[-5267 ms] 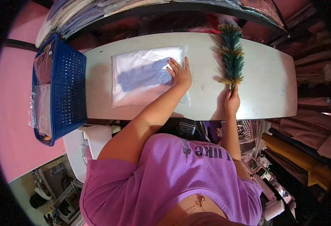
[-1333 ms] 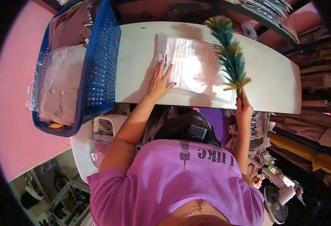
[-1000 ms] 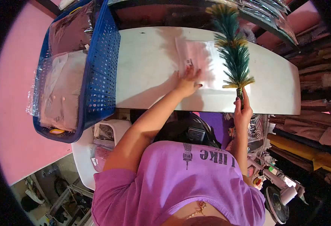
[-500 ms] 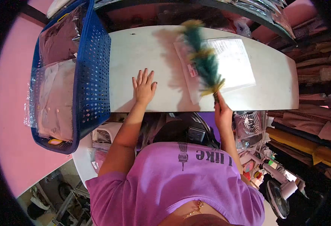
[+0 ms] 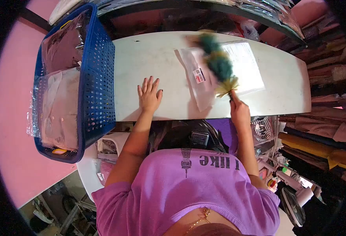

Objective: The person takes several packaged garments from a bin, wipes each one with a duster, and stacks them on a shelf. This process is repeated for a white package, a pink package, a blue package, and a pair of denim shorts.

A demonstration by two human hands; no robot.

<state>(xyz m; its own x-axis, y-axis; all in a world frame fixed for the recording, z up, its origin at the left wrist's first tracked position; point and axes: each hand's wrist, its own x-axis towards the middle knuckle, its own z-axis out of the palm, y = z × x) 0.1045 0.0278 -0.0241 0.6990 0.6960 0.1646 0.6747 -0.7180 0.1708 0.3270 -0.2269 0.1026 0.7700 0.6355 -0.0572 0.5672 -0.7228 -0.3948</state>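
Note:
My right hand [image 5: 240, 111] is closed round the handle of a duster [image 5: 219, 65] with green and yellow bristles, its far end smeared by motion. The duster slants up and leftward over a clear plastic packet [image 5: 200, 94] that carries a small red-and-white label [image 5: 199, 75]. Under the duster, to its right, a white sheet [image 5: 245, 65] shows in the packet's area. My left hand [image 5: 149, 95] rests palm down on the white table [image 5: 129, 59], fingers spread, holding nothing.
At the left stands a blue perforated basket [image 5: 98, 78] with bagged clothes [image 5: 60, 106] in it. Plastic-wrapped garments lie on a shelf [image 5: 220, 8] behind the table. Stacked fabrics [image 5: 318, 133] fill the right side, near a fan [image 5: 293, 206].
The duster has swung slightly right and down with my right hand, uncovering more of the packet's label. My left hand stays flat on the table.

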